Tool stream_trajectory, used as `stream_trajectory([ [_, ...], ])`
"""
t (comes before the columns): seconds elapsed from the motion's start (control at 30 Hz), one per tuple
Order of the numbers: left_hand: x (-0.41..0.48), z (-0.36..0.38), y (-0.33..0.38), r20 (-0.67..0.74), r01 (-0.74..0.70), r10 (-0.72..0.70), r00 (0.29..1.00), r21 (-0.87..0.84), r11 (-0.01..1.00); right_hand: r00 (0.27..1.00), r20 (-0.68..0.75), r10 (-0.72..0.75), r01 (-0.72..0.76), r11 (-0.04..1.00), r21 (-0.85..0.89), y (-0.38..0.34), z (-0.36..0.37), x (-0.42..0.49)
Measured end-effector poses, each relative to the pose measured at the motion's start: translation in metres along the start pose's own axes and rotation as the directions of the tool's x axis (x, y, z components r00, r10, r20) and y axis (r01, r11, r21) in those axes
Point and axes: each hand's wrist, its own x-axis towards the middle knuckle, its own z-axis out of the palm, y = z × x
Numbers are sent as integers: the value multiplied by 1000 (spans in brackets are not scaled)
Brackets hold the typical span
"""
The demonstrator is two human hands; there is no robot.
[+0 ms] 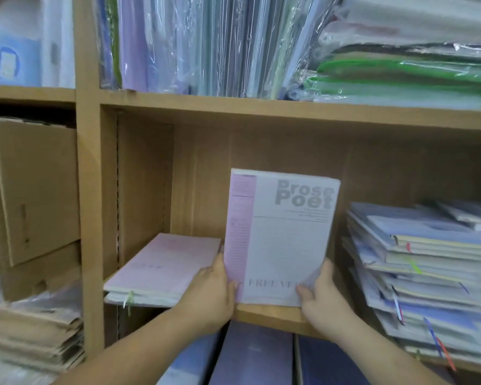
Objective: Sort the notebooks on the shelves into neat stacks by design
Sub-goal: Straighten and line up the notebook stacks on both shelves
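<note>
A white and pink notebook with "Prose Poet" printed on its cover stands upright on the middle wooden shelf. My left hand grips its lower left edge and my right hand grips its lower right corner. A low stack of pink notebooks lies flat to the left of it. At the right end of the shelf a tall, uneven pile of blue notebooks leans, with ribbon markers hanging from it.
Plastic-wrapped notebooks stand on the shelf above, with green-edged packs stacked at its right. A cardboard box fills the left compartment above paper bundles. Dark blue notebooks lie below the shelf.
</note>
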Motion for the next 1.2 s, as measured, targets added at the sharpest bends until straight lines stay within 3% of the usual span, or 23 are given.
stream_trajectory([
  [0.27,-4,-9,3,-1,-27,27,1000,-12,1000,993,-93,-74,71,997,-33,7,8,-8],
  [0.37,-26,-28,5,-6,-93,92,996,-29,995,991,-73,-111,110,994,-13,1,-2,-35],
  [0.5,-78,-47,7,72,-62,69,995,-104,993,991,46,-123,124,992,-21,-13,-18,-94],
  [0.63,-142,-50,5,207,36,6,978,-200,979,971,217,-100,116,991,-65,-19,-20,-157],
  [0.73,-189,-38,-16,278,140,-93,956,-155,978,963,249,-107,142,982,-124,-1,-5,-203],
  [0.97,-278,0,-53,516,350,-193,835,-228,908,912,409,-33,50,998,-32,53,47,-285],
  [1.2,-275,9,-92,546,552,-355,759,-249,796,898,424,117,-101,993,-60,64,88,-275],
])
